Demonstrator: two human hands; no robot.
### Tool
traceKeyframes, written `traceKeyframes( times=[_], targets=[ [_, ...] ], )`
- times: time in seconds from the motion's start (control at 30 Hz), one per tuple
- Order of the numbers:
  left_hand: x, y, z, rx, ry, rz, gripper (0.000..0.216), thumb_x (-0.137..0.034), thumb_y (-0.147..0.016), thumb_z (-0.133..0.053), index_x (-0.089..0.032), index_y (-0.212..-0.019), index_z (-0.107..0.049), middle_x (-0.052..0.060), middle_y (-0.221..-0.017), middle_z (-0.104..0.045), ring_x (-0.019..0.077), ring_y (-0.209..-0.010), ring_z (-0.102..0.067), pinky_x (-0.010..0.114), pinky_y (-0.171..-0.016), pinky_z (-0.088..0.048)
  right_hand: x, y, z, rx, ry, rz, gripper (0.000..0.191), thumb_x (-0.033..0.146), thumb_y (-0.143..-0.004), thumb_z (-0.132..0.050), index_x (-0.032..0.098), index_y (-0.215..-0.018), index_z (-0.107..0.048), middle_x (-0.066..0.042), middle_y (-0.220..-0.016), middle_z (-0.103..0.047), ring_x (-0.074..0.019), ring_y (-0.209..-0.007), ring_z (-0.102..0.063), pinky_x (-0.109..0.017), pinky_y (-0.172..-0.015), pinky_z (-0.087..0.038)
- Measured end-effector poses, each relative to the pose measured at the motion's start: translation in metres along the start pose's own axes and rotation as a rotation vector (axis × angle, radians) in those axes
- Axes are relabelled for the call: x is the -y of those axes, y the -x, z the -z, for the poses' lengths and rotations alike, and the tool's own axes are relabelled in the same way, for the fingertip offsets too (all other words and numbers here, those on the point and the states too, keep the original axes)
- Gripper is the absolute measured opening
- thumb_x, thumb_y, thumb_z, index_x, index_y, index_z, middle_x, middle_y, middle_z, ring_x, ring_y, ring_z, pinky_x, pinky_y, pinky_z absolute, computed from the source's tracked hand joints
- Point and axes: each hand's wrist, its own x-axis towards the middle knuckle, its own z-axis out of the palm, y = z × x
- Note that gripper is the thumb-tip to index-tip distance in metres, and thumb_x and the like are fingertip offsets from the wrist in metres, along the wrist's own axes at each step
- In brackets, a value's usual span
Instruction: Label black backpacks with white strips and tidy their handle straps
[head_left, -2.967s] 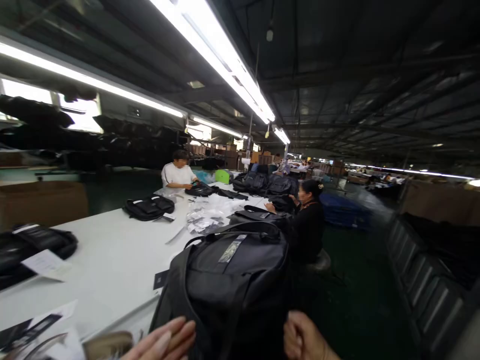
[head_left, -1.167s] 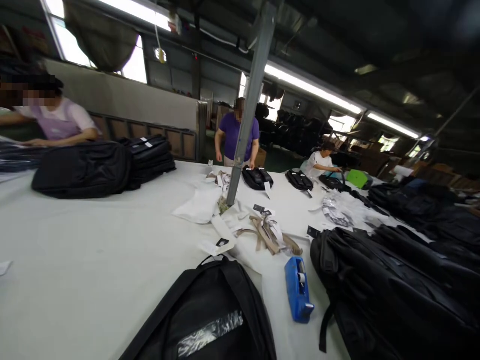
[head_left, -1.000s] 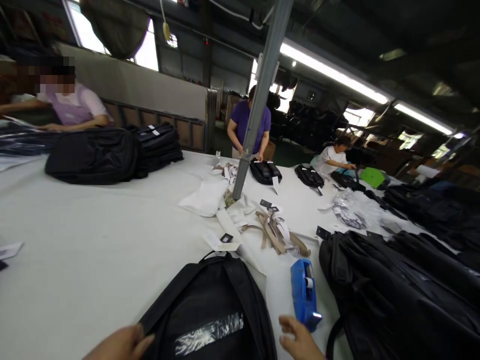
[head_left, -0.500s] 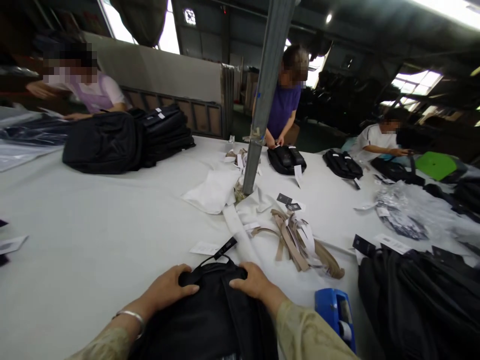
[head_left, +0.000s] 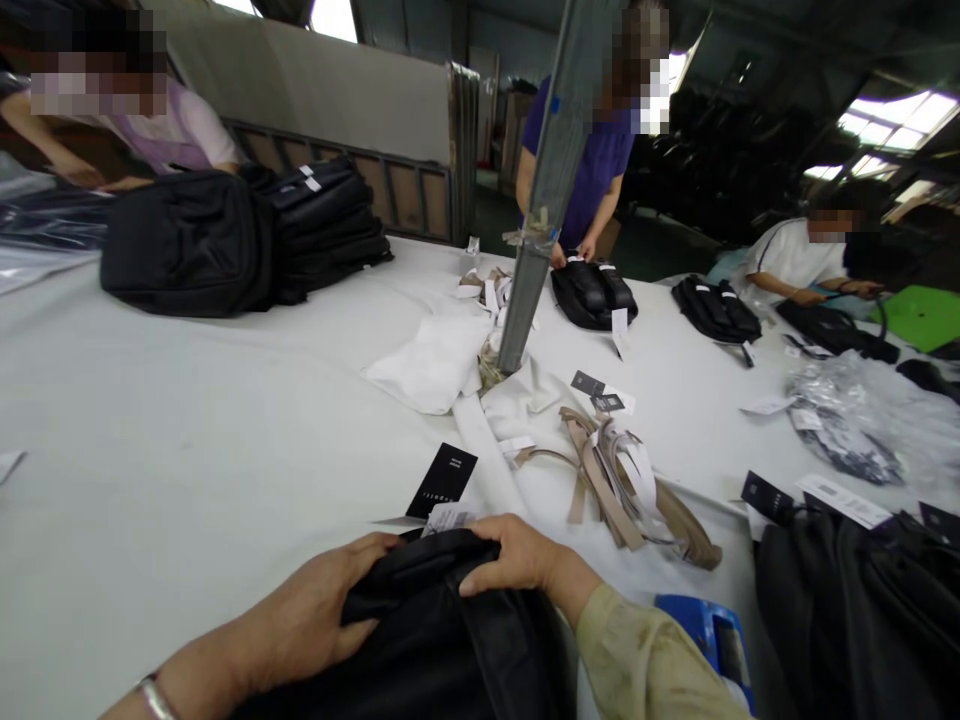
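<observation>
A black backpack (head_left: 420,660) lies on the white table in front of me at the bottom of the view, its lower part cut off by the frame. My left hand (head_left: 315,600) grips its upper left edge, the thumb on top and the fingertips partly hidden at the far side. At the upper right edge, my right hand (head_left: 517,560) holds the bag with the thumb pressed on the fabric. A black hang tag (head_left: 442,480) and a white label (head_left: 450,517) stick out beyond the bag's top, between the hands.
Tan and white strips (head_left: 615,480) lie beyond my right hand. A blue tape dispenser (head_left: 705,630) and more black bags (head_left: 855,610) stand at right. A metal post (head_left: 544,200) rises from the table (head_left: 187,430). Stacked backpacks (head_left: 187,240) lie at far left. Three people work across the table.
The hang tag now lies flatter and shows its face, with the white label visible beside it. My left hand has shifted left and down along the bag. The view has tilted downward.
</observation>
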Motion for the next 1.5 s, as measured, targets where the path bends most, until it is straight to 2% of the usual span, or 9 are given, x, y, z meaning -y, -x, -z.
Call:
traceKeyframes(
  times=[0.07,0.17,0.3,0.63,0.9,1.07,1.2,1.37,1.5],
  targets=[
    [-0.002,-0.001,0.004,0.062,0.047,-0.003,0.054,-0.022,-0.075,-0.06,-0.026,-0.128,-0.058,0.002,-0.127,-0.067,0.0249,-0.113,-0.063,0.031,-0.1,-0.047,0.003,-0.007,0.0,-0.007,0.106,-0.114,0.049,0.056,-0.067,-0.08,0.022,-0.102,-0.076,0.0,-0.092,-0.075,-0.024,-0.09,-0.068,-0.031,-0.08,-0.053],
    [-0.004,-0.006,0.01,0.181,0.098,0.055,0.032,-0.02,-0.073,-0.056,-0.026,-0.103,-0.067,-0.003,-0.097,-0.075,0.0215,-0.086,-0.069,0.027,-0.078,-0.052,0.006,-0.019,-0.007,-0.091,0.367,-0.198,0.039,0.057,-0.074,-0.073,0.02,-0.086,-0.077,-0.001,-0.075,-0.071,-0.0206,-0.073,-0.065,-0.029,-0.067,-0.049],
    [-0.001,-0.02,0.015,0.233,-0.023,0.152,0.021,-0.019,-0.065,-0.059,-0.026,-0.082,-0.069,-0.005,-0.074,-0.073,0.0215,-0.069,-0.068,0.027,-0.062,-0.048,0.006,-0.026,-0.017,-0.147,0.568,-0.174,0.034,0.051,-0.075,-0.071,0.019,-0.087,-0.076,-0.004,-0.079,-0.072,-0.0197,-0.072,-0.063,-0.028,-0.067,-0.047],
    [0.009,-0.036,-0.001,0.234,-0.067,0.34,0.025,-0.025,-0.061,-0.063,-0.029,-0.083,-0.074,-0.002,-0.074,-0.075,0.025,-0.072,-0.07,0.03,-0.063,-0.048,0.011,-0.047,-0.008,0.163,0.566,-0.262,0.029,0.041,-0.078,-0.069,0.024,-0.1,-0.077,-0.003,-0.092,-0.077,-0.02,-0.082,-0.069,-0.027,-0.073,-0.049],
    [0.066,-0.037,-0.014,0.124,-0.024,0.456,0.027,-0.042,-0.067,-0.069,-0.022,-0.086,-0.07,0.004,-0.087,-0.076,0.0297,-0.087,-0.069,0.034,-0.076,-0.049,-0.022,-0.059,-0.006,-0.018,0.708,-0.56,0.061,0.072,-0.078,-0.055,0.016,-0.088,-0.078,-0.018,-0.095,-0.076,-0.0322,-0.087,-0.071,-0.039,-0.074,-0.052],
    [0.085,-0.022,-0.048,-0.103,-0.131,0.639,0.057,-0.067,-0.078,-0.056,-0.021,-0.112,-0.057,0.011,-0.092,-0.074,0.0347,-0.087,-0.069,0.042,-0.076,-0.049,-0.045,-0.047,-0.019,-0.343,0.736,-0.557,0.053,0.065,-0.087,-0.05,0.019,-0.079,-0.075,-0.018,-0.083,-0.075,-0.0318,-0.084,-0.069,-0.042,-0.076,-0.051],
    [0.078,-0.02,-0.057,-0.164,-0.174,0.727,0.075,-0.069,-0.082,-0.047,-0.019,-0.137,-0.042,0.02,-0.116,-0.07,0.0411,-0.102,-0.068,0.049,-0.083,-0.05,-0.02,-0.03,-0.037,-0.469,0.849,-0.389,0.039,0.046,-0.092,-0.053,0.014,-0.109,-0.068,-0.021,-0.105,-0.071,-0.0345,-0.105,-0.063,-0.05,-0.093,-0.047],
    [0.058,-0.023,-0.058,-0.247,-0.41,0.641,0.077,-0.057,-0.087,-0.047,-0.004,-0.143,-0.039,0.029,-0.125,-0.063,0.0443,-0.116,-0.06,0.055,-0.096,-0.047,-0.014,-0.007,-0.068,-0.14,0.842,0.036,0.071,0.06,-0.092,-0.051,0.02,-0.149,-0.038,-0.014,-0.16,-0.031,-0.0371,-0.149,-0.02,-0.061,-0.119,-0.019],
    [0.047,0.003,-0.109,-0.354,-0.692,0.183,0.056,-0.029,-0.091,-0.046,-0.02,-0.146,-0.047,0.016,-0.156,-0.041,0.0408,-0.147,-0.025,0.062,-0.117,-0.024,-0.037,-0.003,-0.08,-0.058,0.846,0.004,0.071,0.059,-0.095,-0.042,0.021,-0.154,-0.028,-0.011,-0.166,-0.017,-0.0352,-0.153,-0.008,-0.063,-0.121,-0.01]
  ],
)
